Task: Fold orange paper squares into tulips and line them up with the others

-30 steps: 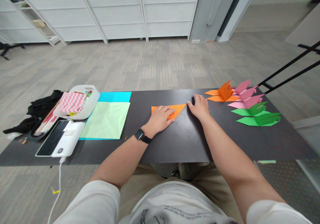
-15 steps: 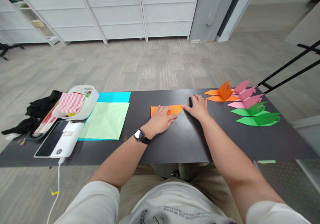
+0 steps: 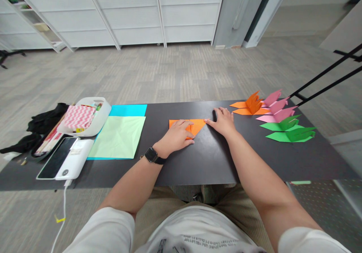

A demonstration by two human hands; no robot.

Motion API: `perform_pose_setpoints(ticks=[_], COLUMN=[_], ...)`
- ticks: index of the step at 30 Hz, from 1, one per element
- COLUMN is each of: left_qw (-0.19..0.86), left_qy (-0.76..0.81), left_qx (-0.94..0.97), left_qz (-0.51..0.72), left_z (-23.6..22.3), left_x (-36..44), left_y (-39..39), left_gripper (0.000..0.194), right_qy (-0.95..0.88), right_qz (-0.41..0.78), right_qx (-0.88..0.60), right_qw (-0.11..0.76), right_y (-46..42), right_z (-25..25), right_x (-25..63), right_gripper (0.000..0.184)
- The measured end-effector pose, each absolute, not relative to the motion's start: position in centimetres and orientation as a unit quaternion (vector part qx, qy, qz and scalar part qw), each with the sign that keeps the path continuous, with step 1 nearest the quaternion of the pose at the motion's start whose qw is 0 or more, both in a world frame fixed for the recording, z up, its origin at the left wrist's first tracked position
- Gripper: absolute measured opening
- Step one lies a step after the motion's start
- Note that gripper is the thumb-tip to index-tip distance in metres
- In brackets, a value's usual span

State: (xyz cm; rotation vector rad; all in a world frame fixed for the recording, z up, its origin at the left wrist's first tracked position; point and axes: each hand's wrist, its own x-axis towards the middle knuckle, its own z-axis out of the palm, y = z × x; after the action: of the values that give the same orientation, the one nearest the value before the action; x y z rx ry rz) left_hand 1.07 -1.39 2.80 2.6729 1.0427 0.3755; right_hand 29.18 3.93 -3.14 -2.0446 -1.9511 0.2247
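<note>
A folded piece of orange origami paper (image 3: pixel 199 125) lies on the dark table in front of me, its right end running to a point. My left hand (image 3: pixel 178 134) rests flat over its left and middle part, fingers stretched out, hiding much of the folds. At the paper's right tip, my right hand (image 3: pixel 224 123) touches it with the thumb; the other fingers are spread on the tabletop. Neither hand is closed around anything. To the right stand folded paper figures: orange ones (image 3: pixel 251 105), pink ones (image 3: pixel 278 108) and green ones (image 3: pixel 294 130).
Left of my hands lie a pale green sheet (image 3: pixel 120 136) and a blue sheet (image 3: pixel 130 110) beneath it. Farther left are a white basket (image 3: pixel 104 117), a phone (image 3: pixel 58 157), a white power bank (image 3: pixel 75 158) with a cable, and black cloth (image 3: pixel 46 119). The dark table (image 3: pixel 209 162) is narrow.
My left hand has slid slightly left and toward me along the orange paper, baring more of its right part. My right hand stays at the tip.
</note>
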Motion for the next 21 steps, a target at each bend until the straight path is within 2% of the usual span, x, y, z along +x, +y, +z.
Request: perform_pose_setpoints(ticks=[6,9,12,21], left_qw=[0.156,0.144,0.143,0.137], left_qy=[0.393,0.423,0.429,0.439], left_qx=[0.896,0.883,0.879,0.87], left_qz=[0.133,0.143,0.149,0.177], left_z=[2.1,1.8,1.5,1.3], left_x=[2.1,2.4,2.4,1.9], left_y=[-1.4,-1.3,-1.0,-0.6], left_gripper=[0.023,0.03,0.028,0.027], right_qy=[-0.702,-0.759,-0.819,-0.847], right_qz=[0.064,0.078,0.117,0.143], right_qx=[-0.677,-0.599,-0.508,-0.461], right_qw=[0.211,0.244,0.241,0.224], right_y=[3.5,2.9,2.4,2.5], right_z=[-2.4,-1.5,-0.9,-1.3], right_x=[28.8,28.6,28.4,28.3], right_gripper=[0.09,0.064,0.038,0.02])
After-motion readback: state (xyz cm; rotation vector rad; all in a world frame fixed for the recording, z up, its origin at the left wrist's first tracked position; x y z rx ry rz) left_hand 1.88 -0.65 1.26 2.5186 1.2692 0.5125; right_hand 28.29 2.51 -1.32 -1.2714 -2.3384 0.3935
